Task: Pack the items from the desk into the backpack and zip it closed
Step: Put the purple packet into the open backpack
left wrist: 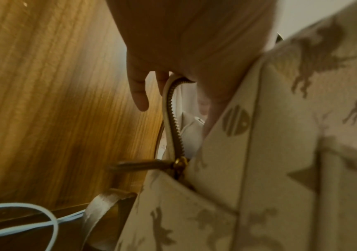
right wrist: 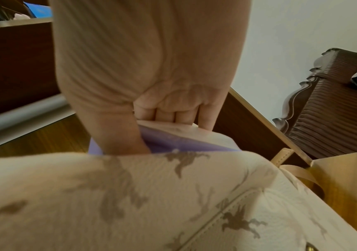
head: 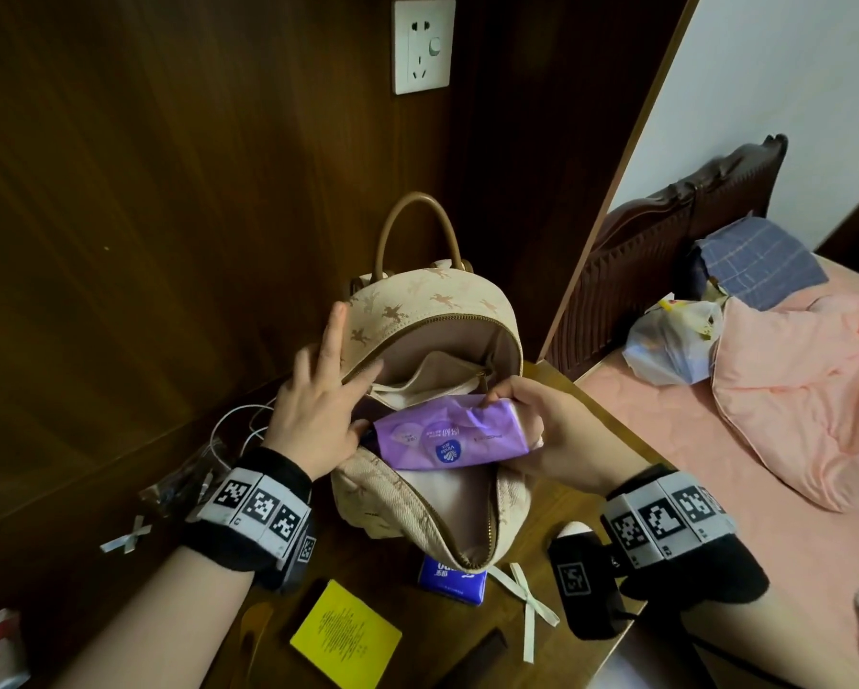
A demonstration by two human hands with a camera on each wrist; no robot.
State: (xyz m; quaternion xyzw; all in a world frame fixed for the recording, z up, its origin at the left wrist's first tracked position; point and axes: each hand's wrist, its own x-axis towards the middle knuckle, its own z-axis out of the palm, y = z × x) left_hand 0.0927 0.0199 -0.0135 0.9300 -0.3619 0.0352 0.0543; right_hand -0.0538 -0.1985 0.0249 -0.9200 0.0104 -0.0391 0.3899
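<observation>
The cream backpack [head: 417,310] with a horse print stands unzipped on the wooden desk [head: 566,494], its mouth facing me. My left hand [head: 318,405] spreads the left side of the opening, straight fingers over the zipper rim and thumb at the front panel. In the left wrist view the left hand [left wrist: 173,51] straddles the zipper teeth above the brass zipper pull [left wrist: 180,163]. My right hand [head: 531,420] grips a purple tissue pack [head: 447,435] lying across the mouth. The right wrist view shows the right hand [right wrist: 151,84] curled round the purple tissue pack [right wrist: 173,141] behind the backpack [right wrist: 130,195].
In front of the bag lie a blue tissue pack [head: 451,579], a yellow card [head: 345,634] and a white ribbon bow [head: 531,604]. A white cable [head: 238,430] and a clear plastic bag [head: 183,479] sit at the left. A bed [head: 765,464] adjoins the desk's right edge.
</observation>
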